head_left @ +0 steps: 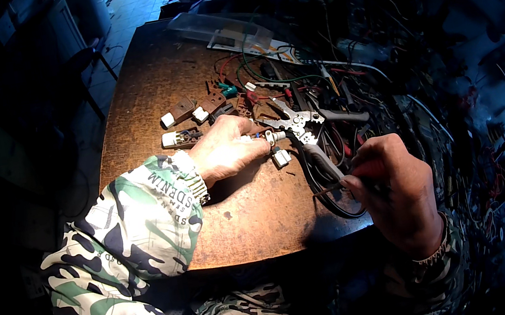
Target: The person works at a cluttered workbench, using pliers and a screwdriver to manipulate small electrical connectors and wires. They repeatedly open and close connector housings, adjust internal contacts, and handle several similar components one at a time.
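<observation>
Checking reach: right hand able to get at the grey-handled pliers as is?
Likely yes: the right hand is beside the grey-handled pliers, whose near handle looks mostly uncovered, though it seems busy pinching something thin.

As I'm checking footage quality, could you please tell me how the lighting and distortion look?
Head view: glare whitens the bare left hand; the bare right hand is dimmer; the brown, scuffed table has bowed edges; outer rims fall black.
</observation>
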`<state>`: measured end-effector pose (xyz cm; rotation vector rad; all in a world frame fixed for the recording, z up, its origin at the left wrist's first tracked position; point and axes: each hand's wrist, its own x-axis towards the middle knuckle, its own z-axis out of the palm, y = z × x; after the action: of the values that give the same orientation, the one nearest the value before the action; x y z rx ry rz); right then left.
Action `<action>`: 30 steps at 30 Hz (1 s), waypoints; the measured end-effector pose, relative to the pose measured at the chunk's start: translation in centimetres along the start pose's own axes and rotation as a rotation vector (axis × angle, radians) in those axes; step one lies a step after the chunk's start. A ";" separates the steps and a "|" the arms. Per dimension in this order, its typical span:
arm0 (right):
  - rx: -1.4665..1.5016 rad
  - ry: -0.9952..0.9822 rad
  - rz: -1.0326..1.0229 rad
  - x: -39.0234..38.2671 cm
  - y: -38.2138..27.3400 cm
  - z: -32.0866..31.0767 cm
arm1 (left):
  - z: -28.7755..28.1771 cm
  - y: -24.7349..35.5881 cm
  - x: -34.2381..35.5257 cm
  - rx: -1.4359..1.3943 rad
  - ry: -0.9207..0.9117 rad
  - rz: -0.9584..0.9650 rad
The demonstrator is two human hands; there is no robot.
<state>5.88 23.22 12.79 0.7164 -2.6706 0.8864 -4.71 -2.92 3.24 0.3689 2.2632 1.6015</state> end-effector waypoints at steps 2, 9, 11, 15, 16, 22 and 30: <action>-0.028 -0.003 -0.018 0.2 -0.3 -0.3 | 0.0 -0.2 -0.1 -0.013 0.018 0.009; 0.222 0.461 -0.105 0.9 -0.5 2.2 | 0.1 0.5 -0.3 0.018 0.008 -0.039; 0.204 0.461 -0.118 1.1 0.3 2.7 | 0.6 0.2 0.3 0.004 -0.020 -0.044; 0.258 0.362 -0.119 1.9 0.1 3.1 | 0.0 0.9 -0.7 0.006 0.003 -0.078; 0.240 0.358 -0.152 2.3 -0.2 3.2 | -0.3 1.3 -1.4 0.006 0.027 -0.095; 0.206 0.394 -0.167 2.5 0.7 3.6 | 0.0 0.6 -0.5 0.010 0.017 -0.049; 0.245 0.392 -0.115 2.5 1.1 3.9 | 0.1 0.4 -0.2 -0.005 -0.004 -0.085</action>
<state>2.93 20.67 10.09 0.6591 -2.1814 1.1967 -4.44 -2.80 3.57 0.2702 2.2402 1.5618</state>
